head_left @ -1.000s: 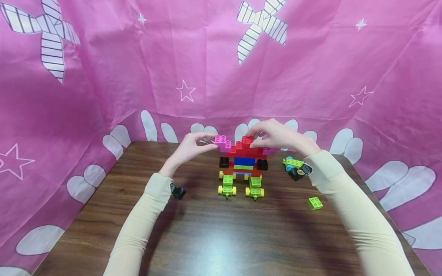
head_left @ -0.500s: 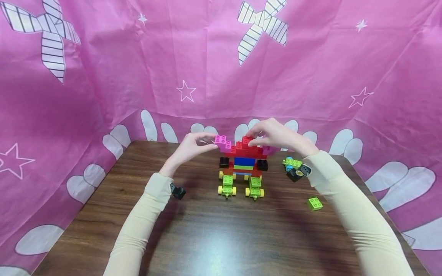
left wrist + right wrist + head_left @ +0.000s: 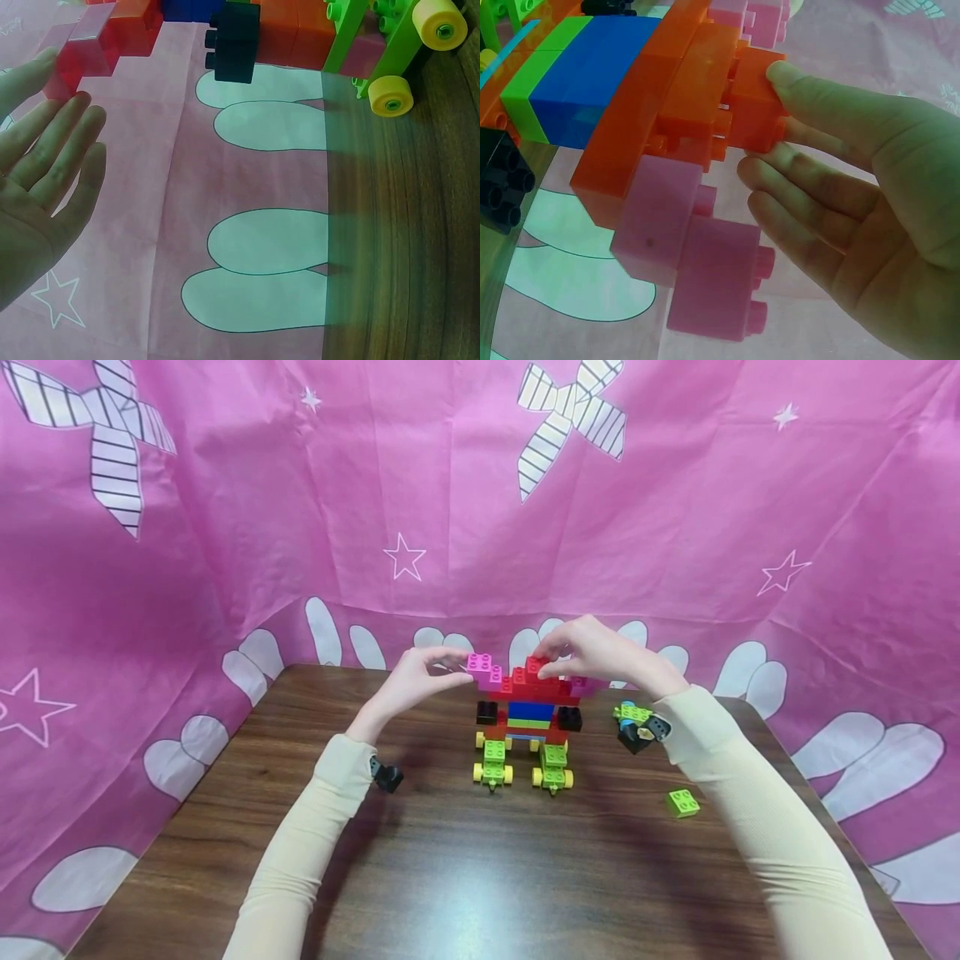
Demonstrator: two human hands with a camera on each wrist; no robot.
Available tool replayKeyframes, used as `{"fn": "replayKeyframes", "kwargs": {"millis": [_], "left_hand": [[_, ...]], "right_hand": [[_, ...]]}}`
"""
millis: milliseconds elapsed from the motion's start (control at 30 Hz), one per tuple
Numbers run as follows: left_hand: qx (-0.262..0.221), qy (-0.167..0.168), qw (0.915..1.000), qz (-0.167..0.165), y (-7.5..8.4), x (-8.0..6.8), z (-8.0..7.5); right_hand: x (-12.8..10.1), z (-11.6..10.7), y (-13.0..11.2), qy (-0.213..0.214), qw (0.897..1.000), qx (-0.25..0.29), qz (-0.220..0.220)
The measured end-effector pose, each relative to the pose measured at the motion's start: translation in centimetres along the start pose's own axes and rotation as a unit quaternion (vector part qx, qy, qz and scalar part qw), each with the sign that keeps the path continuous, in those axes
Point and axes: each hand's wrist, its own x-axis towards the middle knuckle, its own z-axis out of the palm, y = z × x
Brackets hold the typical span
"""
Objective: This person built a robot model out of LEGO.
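Observation:
A toy-brick figure stands on the wooden table, its red body (image 3: pixel 534 692) rising over a blue brick (image 3: pixel 532 712) and green wheeled bases (image 3: pixel 553 768). My left hand (image 3: pixel 416 678) pinches the pink brick (image 3: pixel 479 662) at the end of the figure's left arm between thumb and fingers. With thumb and forefinger, my right hand (image 3: pixel 592 652) grips the red brick (image 3: pixel 757 101) on top. The other fingers are loosely bent behind it. Two stepped pink bricks (image 3: pixel 716 277) stick out on the right side, partly hidden by my hand in the head view. Black bricks (image 3: pixel 570 718) flank the middle.
To the right lie a loose green brick (image 3: pixel 683 802) and a small green wheeled base (image 3: pixel 632 712), partly covered by the right wrist camera (image 3: pixel 645 732). A pink patterned cloth (image 3: pixel 450 527) hangs behind the brown table (image 3: pixel 420 852) and along its sides.
My right hand and forearm have shifted slightly to the left, the thumb sliding a little along the red top brick. The left hand and the brick figure look still.

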Motion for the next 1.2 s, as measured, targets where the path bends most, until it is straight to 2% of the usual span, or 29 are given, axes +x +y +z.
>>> {"fn": "replayKeyframes", "kwargs": {"millis": [200,500,1200], "left_hand": [[-0.002,-0.001,1.0,-0.005,-0.11,0.12,0.08],[0.001,-0.004,0.9999,0.011,0.03,0.15,0.0],[0.012,-0.006,0.9998,0.016,-0.07,0.1,-0.22]], "right_hand": [[0.08,-0.04,0.0,-0.009,1.0,-0.013,-0.005],[-0.03,0.3,0.0,0.001,1.0,0.004,0.03],[0.12,0.69,0.07,0.016,1.0,-0.014,0.004]]}}
